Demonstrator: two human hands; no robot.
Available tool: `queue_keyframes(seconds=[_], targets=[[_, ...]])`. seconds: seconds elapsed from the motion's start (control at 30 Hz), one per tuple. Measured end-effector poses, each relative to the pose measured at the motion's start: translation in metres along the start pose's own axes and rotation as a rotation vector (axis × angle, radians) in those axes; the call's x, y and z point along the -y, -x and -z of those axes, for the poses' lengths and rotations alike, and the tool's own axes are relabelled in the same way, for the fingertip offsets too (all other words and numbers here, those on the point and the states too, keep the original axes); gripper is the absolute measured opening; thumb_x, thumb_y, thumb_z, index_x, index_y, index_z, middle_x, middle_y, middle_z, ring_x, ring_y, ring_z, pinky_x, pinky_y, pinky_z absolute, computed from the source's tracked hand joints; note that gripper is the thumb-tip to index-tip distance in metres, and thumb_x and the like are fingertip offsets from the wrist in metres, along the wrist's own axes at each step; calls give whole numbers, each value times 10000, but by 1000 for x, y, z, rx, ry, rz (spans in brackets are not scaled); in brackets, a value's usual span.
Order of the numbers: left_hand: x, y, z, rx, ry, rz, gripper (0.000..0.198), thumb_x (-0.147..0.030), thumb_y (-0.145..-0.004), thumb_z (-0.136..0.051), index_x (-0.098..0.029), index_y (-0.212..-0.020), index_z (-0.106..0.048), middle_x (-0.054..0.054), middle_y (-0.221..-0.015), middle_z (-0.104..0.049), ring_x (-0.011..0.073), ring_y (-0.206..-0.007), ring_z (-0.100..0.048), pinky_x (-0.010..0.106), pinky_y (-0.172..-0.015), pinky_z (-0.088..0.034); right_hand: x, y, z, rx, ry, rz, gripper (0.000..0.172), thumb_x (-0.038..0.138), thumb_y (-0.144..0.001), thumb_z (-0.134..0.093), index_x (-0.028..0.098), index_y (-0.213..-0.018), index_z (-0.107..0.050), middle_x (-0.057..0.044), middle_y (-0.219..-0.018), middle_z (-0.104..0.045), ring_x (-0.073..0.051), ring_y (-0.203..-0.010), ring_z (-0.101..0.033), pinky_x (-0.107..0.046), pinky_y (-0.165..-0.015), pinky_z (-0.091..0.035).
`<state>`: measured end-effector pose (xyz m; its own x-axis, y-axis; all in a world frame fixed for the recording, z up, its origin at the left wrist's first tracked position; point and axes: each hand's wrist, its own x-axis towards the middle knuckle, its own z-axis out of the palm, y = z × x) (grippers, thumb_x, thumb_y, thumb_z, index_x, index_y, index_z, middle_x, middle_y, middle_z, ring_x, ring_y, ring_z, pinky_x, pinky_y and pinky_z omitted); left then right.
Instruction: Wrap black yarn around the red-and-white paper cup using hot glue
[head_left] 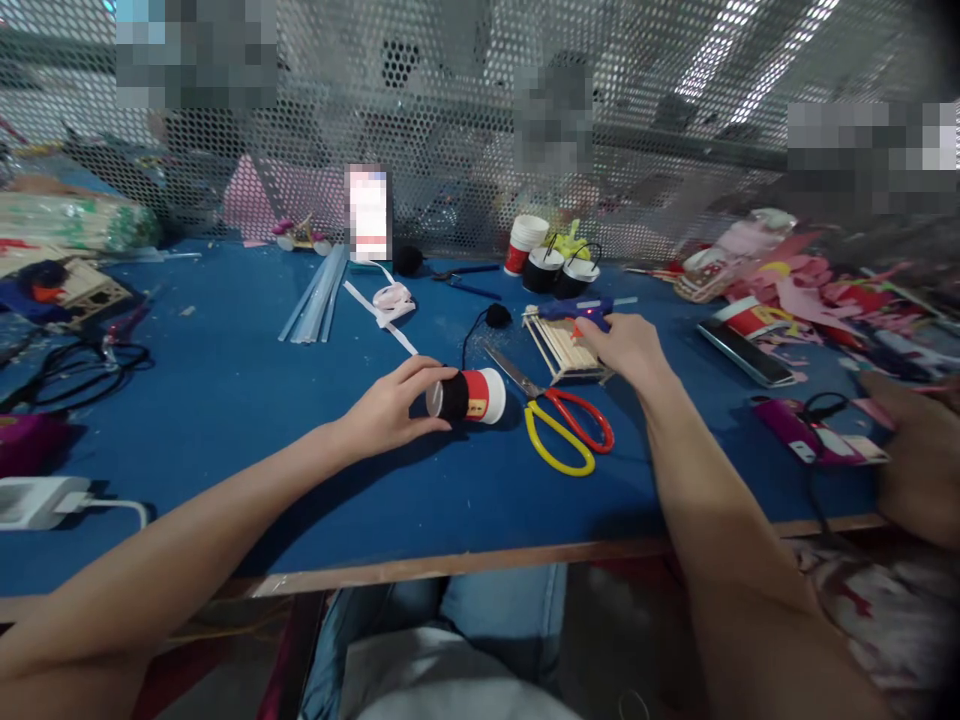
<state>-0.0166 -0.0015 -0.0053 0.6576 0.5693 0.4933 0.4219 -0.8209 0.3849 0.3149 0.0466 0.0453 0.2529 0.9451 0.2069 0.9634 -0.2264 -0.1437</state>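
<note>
My left hand (390, 408) grips a paper cup (484, 396) tipped on its side; black yarn is wound round the part near my fingers, and the rest is red with a white rim. At the right, my right hand (626, 345) is closed round a blue hot glue gun (592, 312) that lies over a small rack of wooden sticks (564, 350). Scissors (574, 430) with one red and one yellow handle lie partly spread between my hands. A small ball of black yarn (497, 316) sits behind the cup, its strand trailing toward it.
Behind stand stacked paper cups (525, 245) and two black-wrapped cups (541, 272). White ribbon (394, 303), glue sticks (315, 300) and pliers (469, 280) lie farther back. A phone (745, 352) and another person's arm (919, 460) are at right. A white plug (45, 502) is at left.
</note>
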Motion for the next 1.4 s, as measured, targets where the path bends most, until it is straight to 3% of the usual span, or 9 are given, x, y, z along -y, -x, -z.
queue_keyframes(seconds=[0.17, 0.3, 0.37, 0.5, 0.63, 0.9, 1.03, 1.2, 1.4], targets=[[-1, 0, -1, 4, 3, -20, 562, -353, -770, -653, -174, -1249, -423, 138, -1185, -499, 241, -1103, -524, 410, -918, -491, 5, 10, -3, -22, 156, -101, 489, 495, -823, -432, 98, -963, -681, -206, -1013, -624, -327, -936, -579, -392, -700, -430], [-5, 0, -1, 12, -12, -75, 552, -325, -782, -644, -175, -1260, -412, 147, -1197, -493, 248, -1115, -514, 419, -916, -493, 28, 35, 11, -206, -11, 133, 410, 430, -853, -428, 132, -931, -699, -164, -961, -634, -278, -930, -566, -362, -727, -416], [-9, 0, -1, 15, -42, -126, 524, -289, -801, -624, -180, -1265, -408, 153, -1209, -487, 253, -1120, -509, 426, -906, -498, 46, 51, 18, -41, -240, 318, 445, 462, -874, -385, 153, -863, -706, -118, -903, -657, -223, -851, -586, -335, -742, -417], [-19, 1, -2, 27, -120, -267, 436, -245, -846, -559, -175, -1253, -421, 154, -1195, -494, 251, -1106, -506, 428, -896, -501, 80, 75, 20, 497, -594, 494, 570, 582, -875, -302, 176, -854, -702, -84, -959, -681, -196, -902, -601, -313, -823, -413], [-24, 1, -2, 54, -164, -353, 408, -209, -854, -533, -171, -1247, -429, 155, -1194, -503, 257, -1124, -487, 423, -897, -502, 95, 82, 8, 713, -809, 521, 600, 624, -854, -296, 181, -795, -696, -53, -863, -694, -186, -852, -607, -318, -800, -434], [-28, -1, 2, 75, -44, -271, 451, -234, -837, -567, -186, -1262, -421, 148, -1201, -501, 257, -1121, -490, 438, -921, -475, 93, 86, -2, 485, -1140, 411, 245, 418, -768, -598, 181, -794, -656, -30, -842, -680, -144, -797, -601, -284, -757, -459], [-29, -1, 2, 76, 220, -44, 616, -325, -784, -641, -178, -1310, -356, 143, -1206, -505, 234, -1095, -516, 396, -927, -476, 87, 84, 0, 313, -1246, 349, 241, 417, -775, -601, 186, -710, -590, -15, -740, -644, -103, -649, -563, -242, -599, -448], [-26, -1, -2, 122, 438, 203, 522, -354, -747, -669, -152, -1188, -478, 104, -1069, -553, 161, -841, -596, 317, -757, -540, 80, 77, -2, 216, -1258, 288, 287, 459, -779, -587, 187, -709, -527, 18, -610, -577, -76, -516, -506, -219, -492, -412], [-30, -1, -3, 198, 540, 260, 479, -339, -740, -670, -147, -1145, -502, 96, -1046, -560, 149, -801, -599, 313, -732, -540, 81, 73, -8, 216, -1150, 293, 333, 500, -772, -574, 190, -687, -492, 31, -563, -547, -70, -488, -490, -218, -489, -416]])
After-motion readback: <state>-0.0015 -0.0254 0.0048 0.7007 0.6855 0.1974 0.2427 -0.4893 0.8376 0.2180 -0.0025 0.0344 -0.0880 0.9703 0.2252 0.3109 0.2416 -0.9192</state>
